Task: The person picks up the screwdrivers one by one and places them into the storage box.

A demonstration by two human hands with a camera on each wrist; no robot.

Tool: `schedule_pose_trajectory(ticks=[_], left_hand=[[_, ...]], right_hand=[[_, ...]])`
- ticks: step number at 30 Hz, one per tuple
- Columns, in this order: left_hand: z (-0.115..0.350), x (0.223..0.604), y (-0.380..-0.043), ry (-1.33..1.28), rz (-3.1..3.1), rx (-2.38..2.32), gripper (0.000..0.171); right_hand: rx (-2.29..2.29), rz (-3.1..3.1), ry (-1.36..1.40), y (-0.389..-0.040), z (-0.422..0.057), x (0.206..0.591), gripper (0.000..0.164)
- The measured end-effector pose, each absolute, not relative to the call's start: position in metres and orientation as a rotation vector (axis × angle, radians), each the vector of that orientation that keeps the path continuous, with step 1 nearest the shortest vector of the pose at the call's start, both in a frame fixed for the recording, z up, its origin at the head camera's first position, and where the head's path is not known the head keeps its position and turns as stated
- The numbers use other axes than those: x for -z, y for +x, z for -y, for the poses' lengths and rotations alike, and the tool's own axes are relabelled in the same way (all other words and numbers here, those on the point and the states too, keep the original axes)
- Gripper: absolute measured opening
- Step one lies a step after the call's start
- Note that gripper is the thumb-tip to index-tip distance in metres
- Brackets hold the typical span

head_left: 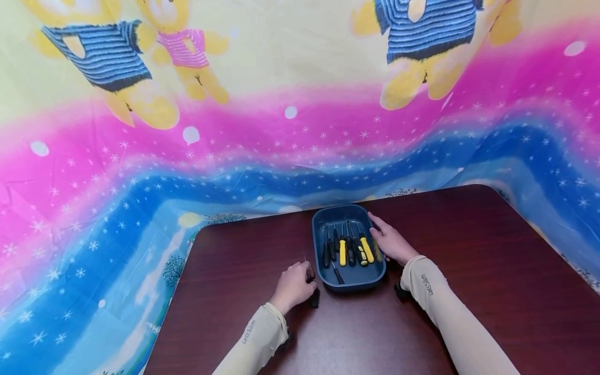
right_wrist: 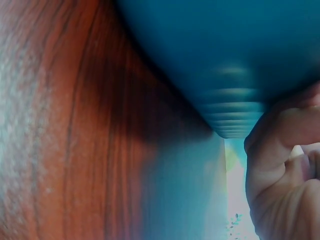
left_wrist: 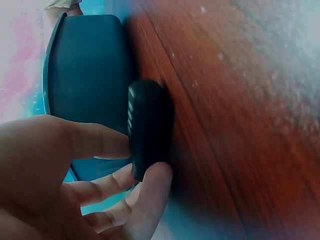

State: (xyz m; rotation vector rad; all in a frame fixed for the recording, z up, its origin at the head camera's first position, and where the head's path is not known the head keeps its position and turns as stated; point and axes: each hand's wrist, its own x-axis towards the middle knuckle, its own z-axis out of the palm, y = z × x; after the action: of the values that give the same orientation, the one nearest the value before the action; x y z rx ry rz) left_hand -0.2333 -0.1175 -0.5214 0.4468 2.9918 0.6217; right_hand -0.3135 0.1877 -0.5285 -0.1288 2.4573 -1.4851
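My left hand [head_left: 292, 285] pinches a black-handled screwdriver [head_left: 315, 299] between thumb and fingers, low over the table, left of the tray's near corner. Its thin shaft pokes out beyond the fingers in the head view. The left wrist view shows the thick ribbed handle [left_wrist: 147, 125] close up, with the tray wall [left_wrist: 90, 70] behind it. On the tray's right side, my right hand [head_left: 392, 242] holds the dark blue tray [head_left: 349, 287] at its rim and wall. Curled fingers [right_wrist: 272, 150] of that hand show beside the wall in the right wrist view.
Several screwdrivers [head_left: 342, 252] with black or yellow handles lie in the tray, most in a row, with a small one [head_left: 337, 273] near its front. The brown wooden table [head_left: 234, 291] ends at a printed cloth backdrop [head_left: 290, 140] behind the tray.
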Motion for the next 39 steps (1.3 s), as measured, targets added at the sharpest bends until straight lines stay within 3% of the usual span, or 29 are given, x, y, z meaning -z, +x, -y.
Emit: schedule_pose_trajectory(ticks=[19, 25, 39], left_hand=[[0.138, 0.527, -0.242, 0.319, -2.793, -1.188, 0.015], [0.145, 0.527, -0.241, 0.166, -2.388, -1.623, 0.026], [0.153, 0.524, -0.244, 0.059, -2.201, -1.918, 0.046]], right_hand=[[1.495, -2.484, -0.115, -0.313, -0.189, 0.525, 0.059], [1.493, -2.462, -0.111, -0.31, -0.187, 0.526, 0.059], [1.514, -2.463, -0.128, -0.311, -0.188, 0.526, 0.059]])
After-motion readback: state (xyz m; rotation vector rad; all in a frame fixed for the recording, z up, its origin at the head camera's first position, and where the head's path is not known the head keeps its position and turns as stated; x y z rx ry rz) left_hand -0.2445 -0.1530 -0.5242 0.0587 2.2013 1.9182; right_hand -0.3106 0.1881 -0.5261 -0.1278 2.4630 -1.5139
